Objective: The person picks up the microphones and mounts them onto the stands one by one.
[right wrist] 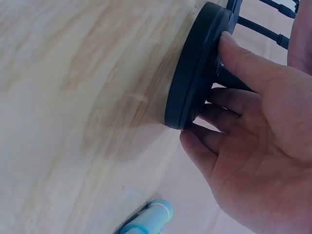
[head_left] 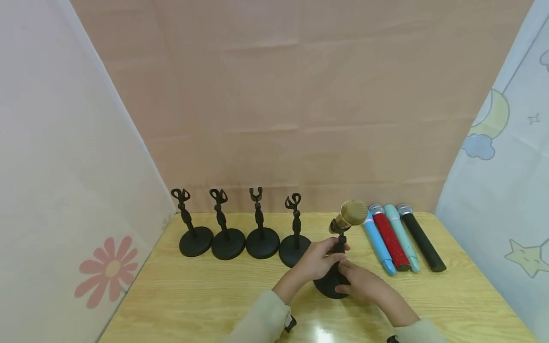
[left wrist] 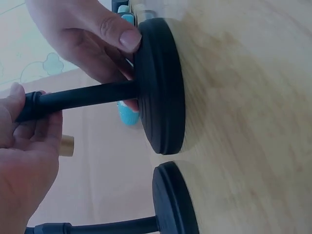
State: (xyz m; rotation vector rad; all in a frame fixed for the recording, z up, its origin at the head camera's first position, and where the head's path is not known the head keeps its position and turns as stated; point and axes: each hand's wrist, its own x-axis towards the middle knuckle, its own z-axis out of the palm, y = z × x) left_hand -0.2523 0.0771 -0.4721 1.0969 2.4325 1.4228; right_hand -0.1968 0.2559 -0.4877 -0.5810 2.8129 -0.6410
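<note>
A black microphone stand [head_left: 328, 287] with a round base stands on the table right of centre. Clipped at its top is a microphone with a gold mesh head [head_left: 354, 212], tilted up and to the right. My left hand [head_left: 318, 259] grips the stand's upright below the clip; in the left wrist view its fingers wrap the black pole [left wrist: 87, 101]. Lower down, my right hand [head_left: 365, 284] holds the base, the thumb on its upper face and the other fingers around its edge and near the pole, as the right wrist view shows.
Several black stands with bare clips, among them one stand [head_left: 293, 250] close by, line up to the left. At right lie a blue microphone [head_left: 379, 243], a red microphone [head_left: 391, 240], a mint microphone [head_left: 403, 238] and a black microphone [head_left: 423, 240]. A beige backdrop [head_left: 300, 95] rises behind.
</note>
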